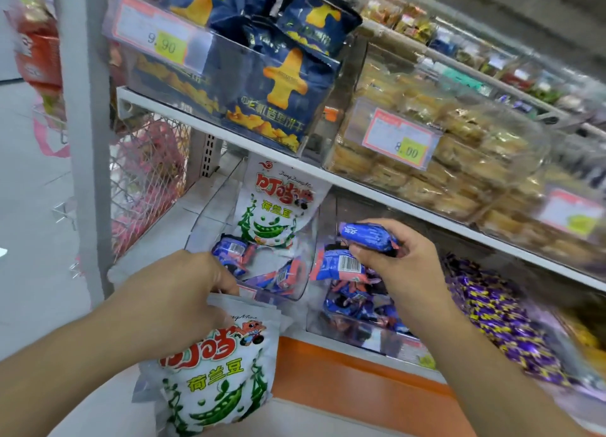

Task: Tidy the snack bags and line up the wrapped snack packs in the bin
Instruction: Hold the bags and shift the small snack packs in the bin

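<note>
Blue wrapped snack pack [367,236] sits pinched in the right hand [400,266], thumb under, fingers over the top, held above the clear bin [357,335]. A second blue-and-pink pack [341,266] with a barcode lies just below it, touching the thumb; whether the hand also grips it cannot be told. More blue packs [354,305] lie loose and unaligned in that bin, at 6 o'clock from the hand.

At 9 o'clock, a neighbouring clear bin [295,289] holds a few more blue packs [232,253], tumbled at different angles. A white pea snack bag [275,207] stands upright behind them, its top reaching up to the shelf edge [360,187] above.

Left hand [177,292] is clenched on the top edge of a stack of white pea bags [219,371], which hang down in front of the orange shelf base [344,381]. At least two bags are visible in that grip.

Upper shelf: dark blue biscuit bags [282,92] at 12 o'clock behind a 9.90 price tag [154,36]; a clear tub of yellow wrapped cakes [442,148] at 1 o'clock with an 8.00 tag [400,141]. Purple-and-yellow wrapped sweets [505,318] lie at 3 o'clock from the right hand. Edges of the frame are motion-blurred.
</note>
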